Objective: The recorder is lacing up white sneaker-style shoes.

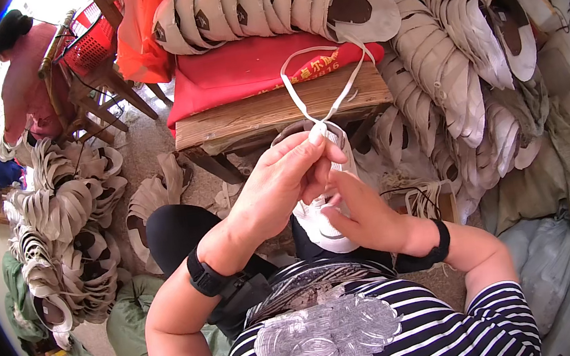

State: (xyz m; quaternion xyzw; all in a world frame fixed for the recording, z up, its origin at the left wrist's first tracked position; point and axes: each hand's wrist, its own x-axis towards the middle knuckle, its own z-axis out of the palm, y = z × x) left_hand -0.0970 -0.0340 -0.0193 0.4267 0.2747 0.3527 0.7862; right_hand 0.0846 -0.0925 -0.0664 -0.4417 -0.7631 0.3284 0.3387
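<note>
A white shoe upper (325,228) rests over my lap, its rounded toe toward me. My left hand (291,170) is closed above it, pinching a white shoelace (295,98) between thumb and fingertip. From that pinch the lace loops up and away over the wooden bench. Beside the left fingers, my right hand (369,212) has its fingers curled in close to the shoe's lacing area. What those fingers grip is hidden. Both hands meet over the middle of the shoe and cover much of it.
Ahead stands a wooden bench (277,111) with a red cloth (237,77) and a row of nested beige shoe uppers (243,9). More stacked uppers (438,66) rise at right; others heap on the floor (61,212) at left. A person (31,81) sits far left near a red basket (87,42).
</note>
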